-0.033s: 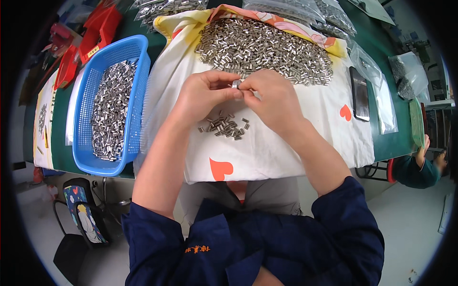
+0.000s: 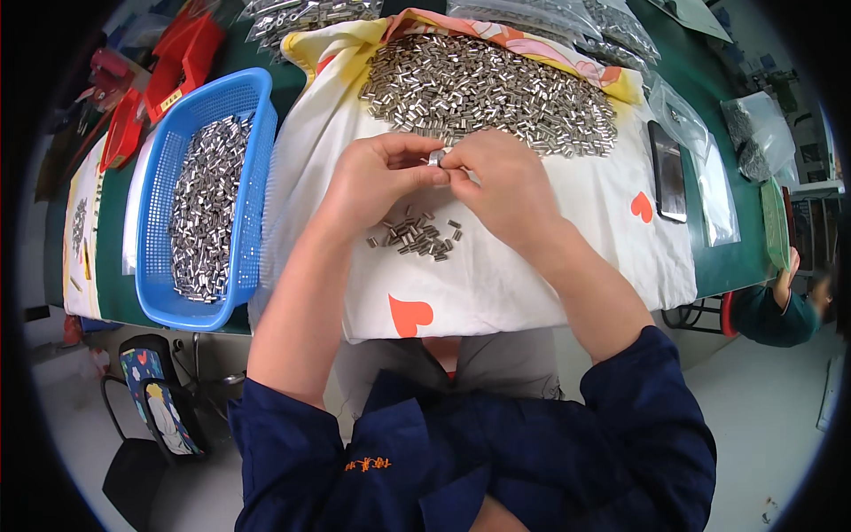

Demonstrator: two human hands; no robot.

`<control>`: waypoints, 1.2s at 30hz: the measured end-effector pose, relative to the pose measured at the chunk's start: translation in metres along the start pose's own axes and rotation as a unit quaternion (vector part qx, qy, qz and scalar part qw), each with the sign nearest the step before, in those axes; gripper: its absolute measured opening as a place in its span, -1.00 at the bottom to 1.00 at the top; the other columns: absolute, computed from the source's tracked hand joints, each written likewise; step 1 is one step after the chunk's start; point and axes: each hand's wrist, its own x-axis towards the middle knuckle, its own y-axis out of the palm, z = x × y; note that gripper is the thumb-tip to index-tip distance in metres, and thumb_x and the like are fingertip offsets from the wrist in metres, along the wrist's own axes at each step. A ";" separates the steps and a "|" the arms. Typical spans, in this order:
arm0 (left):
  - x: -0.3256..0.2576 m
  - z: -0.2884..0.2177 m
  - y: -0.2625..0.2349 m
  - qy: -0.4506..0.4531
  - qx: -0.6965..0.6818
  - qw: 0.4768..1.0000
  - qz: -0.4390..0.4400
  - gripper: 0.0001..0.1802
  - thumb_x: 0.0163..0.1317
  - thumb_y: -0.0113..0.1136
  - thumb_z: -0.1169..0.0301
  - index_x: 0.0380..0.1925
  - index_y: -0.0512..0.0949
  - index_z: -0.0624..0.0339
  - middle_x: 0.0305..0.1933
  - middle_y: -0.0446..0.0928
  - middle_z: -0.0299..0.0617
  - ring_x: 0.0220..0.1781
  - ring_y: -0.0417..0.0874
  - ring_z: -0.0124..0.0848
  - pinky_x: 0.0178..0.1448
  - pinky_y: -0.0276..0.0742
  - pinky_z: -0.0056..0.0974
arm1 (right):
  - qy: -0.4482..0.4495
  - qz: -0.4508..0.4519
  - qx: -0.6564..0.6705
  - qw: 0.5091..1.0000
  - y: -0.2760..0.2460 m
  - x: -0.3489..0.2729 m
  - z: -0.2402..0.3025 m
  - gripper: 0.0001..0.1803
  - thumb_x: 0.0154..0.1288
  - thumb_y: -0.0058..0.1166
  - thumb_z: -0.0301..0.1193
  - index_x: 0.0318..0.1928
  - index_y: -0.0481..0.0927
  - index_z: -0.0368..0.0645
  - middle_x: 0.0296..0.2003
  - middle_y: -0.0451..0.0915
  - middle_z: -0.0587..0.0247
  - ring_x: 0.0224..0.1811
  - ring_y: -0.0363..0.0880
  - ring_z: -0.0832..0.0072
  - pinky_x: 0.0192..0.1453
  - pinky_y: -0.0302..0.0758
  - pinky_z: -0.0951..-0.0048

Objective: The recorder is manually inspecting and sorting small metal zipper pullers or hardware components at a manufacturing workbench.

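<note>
Above the white cloth (image 2: 523, 284), my left hand (image 2: 377, 177) and my right hand (image 2: 505, 182) meet, fingertips pinched together. Between them is a small silver metal piece (image 2: 436, 158); both hands are closed on it, and the fingers hide part of its shape. Just below my hands lies a little cluster of short metal cylinders (image 2: 415, 236), scattered loosely. Beyond my fingers spreads a large heap of the same kind of metal cylinders (image 2: 496, 84), partly covered by my right hand at its near edge.
A blue perforated basket (image 2: 149, 266) of metal cylinders stands at the left, with red bins (image 2: 182, 58) behind it. Bags of metal parts (image 2: 532, 16) line the far side. A phone (image 2: 667, 173) lies to the right. Another person's arm (image 2: 784, 288) shows at the far right.
</note>
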 end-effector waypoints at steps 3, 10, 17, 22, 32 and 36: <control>0.001 -0.003 -0.001 0.001 -0.022 1.000 0.002 -0.65 -0.02 0.23 0.58 -0.16 0.48 0.39 -0.32 0.57 -0.16 -0.29 0.56 -0.53 -0.19 0.48 -0.48 | 0.015 0.017 0.003 1.000 -0.002 0.001 -0.002 -0.93 -0.05 0.10 -0.55 -0.47 0.53 -0.22 -0.48 0.55 0.23 -0.43 0.51 0.40 -0.32 0.43 0.46; -0.003 -0.008 -0.003 -0.019 -0.043 0.998 0.045 -0.67 -0.04 0.25 0.59 -0.19 0.50 0.39 -0.30 0.56 -0.16 -0.28 0.56 -0.52 -0.17 0.49 -0.47 | 0.226 0.154 0.218 0.937 -0.020 0.010 -0.009 -0.87 -0.03 0.13 -0.50 -0.38 0.56 -0.23 -0.49 0.57 0.31 -0.46 0.49 0.57 -0.29 0.43 0.56; -0.005 -0.008 -0.002 -0.074 -0.009 0.992 0.104 -0.68 -0.06 0.27 0.57 -0.23 0.52 0.35 -0.40 0.53 -0.29 -0.36 0.52 -0.61 -0.25 0.46 -0.52 | 0.125 0.053 0.020 0.991 -0.009 0.007 -0.037 -0.91 -0.04 0.10 -0.46 -0.44 0.57 -0.15 -0.48 0.53 0.32 -0.38 0.48 0.46 -0.25 0.39 0.43; -0.005 -0.007 -0.003 -0.052 -0.002 0.994 0.098 -0.70 -0.04 0.26 0.55 -0.23 0.52 0.33 -0.39 0.54 -0.30 -0.37 0.52 -0.62 -0.28 0.44 -0.54 | 0.023 0.026 -0.169 0.985 0.005 0.004 -0.032 -0.93 -0.07 0.08 -0.44 -0.48 0.59 -0.03 -0.45 0.47 0.36 -0.25 0.40 0.40 -0.13 0.28 0.35; -0.003 -0.006 -0.005 -0.041 -0.053 0.997 0.039 -0.65 0.02 0.19 0.56 -0.13 0.44 0.38 -0.32 0.56 -0.19 -0.30 0.56 -0.54 -0.19 0.46 -0.49 | 0.206 0.110 0.159 0.959 -0.014 0.009 -0.007 -0.92 -0.03 0.06 -0.48 -0.47 0.54 -0.21 -0.50 0.54 0.29 -0.43 0.50 0.49 -0.31 0.42 0.50; -0.002 -0.006 -0.005 -0.027 -0.061 0.997 0.038 -0.64 0.01 0.19 0.57 -0.13 0.44 0.39 -0.32 0.56 -0.17 -0.29 0.56 -0.52 -0.18 0.46 -0.48 | 0.183 0.125 0.202 0.954 -0.014 0.009 -0.006 -0.93 -0.05 0.06 -0.52 -0.47 0.52 -0.24 -0.53 0.51 0.34 -0.46 0.45 0.59 -0.33 0.40 0.58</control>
